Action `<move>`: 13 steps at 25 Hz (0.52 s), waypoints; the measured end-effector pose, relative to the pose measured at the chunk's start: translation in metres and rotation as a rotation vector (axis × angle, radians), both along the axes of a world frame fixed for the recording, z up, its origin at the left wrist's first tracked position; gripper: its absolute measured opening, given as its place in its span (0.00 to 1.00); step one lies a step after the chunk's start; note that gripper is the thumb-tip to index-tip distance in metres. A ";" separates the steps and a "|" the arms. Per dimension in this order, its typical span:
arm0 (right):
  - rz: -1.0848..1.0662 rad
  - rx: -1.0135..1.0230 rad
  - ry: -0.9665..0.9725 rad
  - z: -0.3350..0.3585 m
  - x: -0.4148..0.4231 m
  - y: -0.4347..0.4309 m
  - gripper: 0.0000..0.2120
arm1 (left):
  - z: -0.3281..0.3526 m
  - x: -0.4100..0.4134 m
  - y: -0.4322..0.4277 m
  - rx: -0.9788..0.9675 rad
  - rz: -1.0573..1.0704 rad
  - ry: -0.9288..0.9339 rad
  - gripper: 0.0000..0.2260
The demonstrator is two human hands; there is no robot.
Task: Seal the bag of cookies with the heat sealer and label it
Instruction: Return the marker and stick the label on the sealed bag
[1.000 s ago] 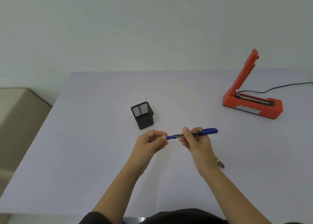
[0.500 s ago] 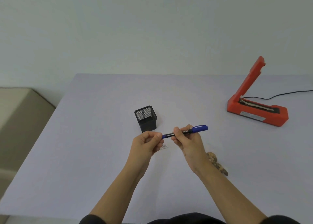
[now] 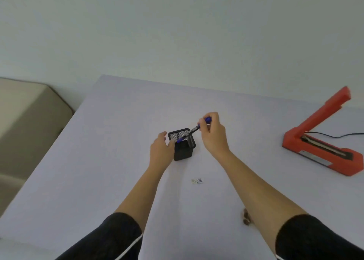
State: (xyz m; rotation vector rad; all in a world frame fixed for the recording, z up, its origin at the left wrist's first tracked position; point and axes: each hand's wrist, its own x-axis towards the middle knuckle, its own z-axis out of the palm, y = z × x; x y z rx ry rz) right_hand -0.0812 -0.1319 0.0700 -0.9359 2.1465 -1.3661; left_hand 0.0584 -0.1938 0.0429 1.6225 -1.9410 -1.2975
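The right hand [image 3: 213,135] pinched a blue pen [image 3: 192,130], tip inside the mesh holder [image 3: 184,149]; the left hand [image 3: 161,151] rested loose-fingered against its side. The cookie bag [image 3: 246,219] showed only a sliver behind the right forearm; the heat sealer [image 3: 319,151] ran off-frame.

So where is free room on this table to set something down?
Bare table left of the pen holder, and between the right hand and the heat sealer. Crowded at the holder: left hand, marker; a label lies nearer.
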 end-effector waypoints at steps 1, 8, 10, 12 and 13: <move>0.071 0.069 0.063 -0.009 0.000 -0.009 0.03 | -0.008 -0.004 -0.003 -0.009 -0.051 -0.049 0.20; 0.405 0.399 0.309 -0.051 0.010 -0.038 0.08 | -0.037 -0.008 -0.004 -0.047 -0.092 -0.055 0.22; 0.382 0.425 0.502 -0.054 0.007 -0.042 0.12 | -0.040 -0.008 -0.004 -0.036 -0.093 -0.046 0.22; 0.334 0.462 0.647 -0.052 0.000 -0.040 0.21 | -0.039 -0.005 0.001 -0.088 -0.066 0.001 0.22; 0.279 0.443 0.630 -0.050 -0.005 -0.034 0.23 | -0.039 -0.003 0.006 -0.147 -0.017 0.040 0.20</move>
